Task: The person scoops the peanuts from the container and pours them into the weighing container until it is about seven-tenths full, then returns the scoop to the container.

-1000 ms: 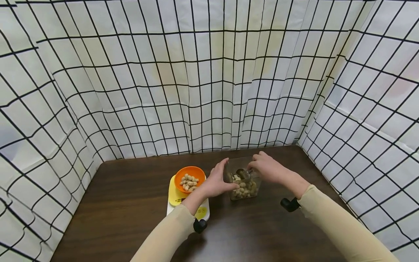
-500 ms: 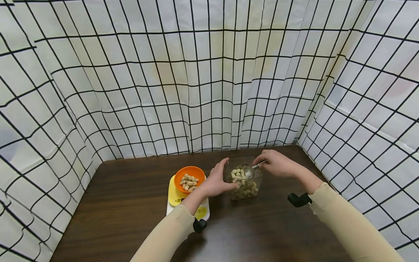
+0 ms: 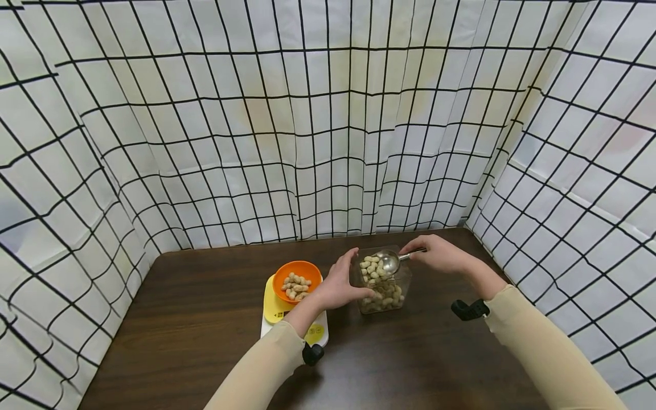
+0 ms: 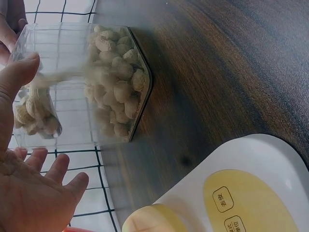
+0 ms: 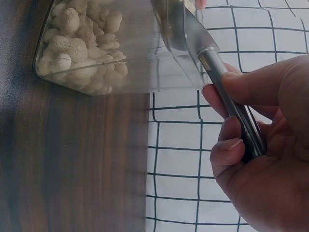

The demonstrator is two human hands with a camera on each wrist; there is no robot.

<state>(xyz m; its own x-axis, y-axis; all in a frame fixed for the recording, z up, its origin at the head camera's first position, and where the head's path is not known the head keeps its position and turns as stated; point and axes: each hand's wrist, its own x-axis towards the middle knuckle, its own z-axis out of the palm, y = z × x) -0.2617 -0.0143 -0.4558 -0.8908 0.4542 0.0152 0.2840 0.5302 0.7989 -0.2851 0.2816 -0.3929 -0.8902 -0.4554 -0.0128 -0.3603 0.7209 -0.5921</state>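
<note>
My right hand [image 3: 435,253] grips the handle of a metal scoop [image 5: 227,87], thumb and fingers wrapped round it. The scoop's bowl lies within the upper part of a clear plastic container [image 3: 384,287], at the rim, with peanuts in it in the left wrist view. More peanuts [image 4: 113,82] fill the lower part of the container. My left hand [image 3: 340,285] holds the container from its left side, thumb along the near side and fingers spread at the far side.
To the left, an orange bowl [image 3: 281,283] with several peanuts stands on a yellow and white kitchen scale [image 3: 275,307]. The left forearm passes over part of the scale. White curtains with a black grid [image 3: 328,142] enclose the dark wooden table [image 3: 205,319].
My right hand has drawn back to the right and raised the scoop, dark and deep in the container before, up to the rim with peanuts. My left hand stays still.
</note>
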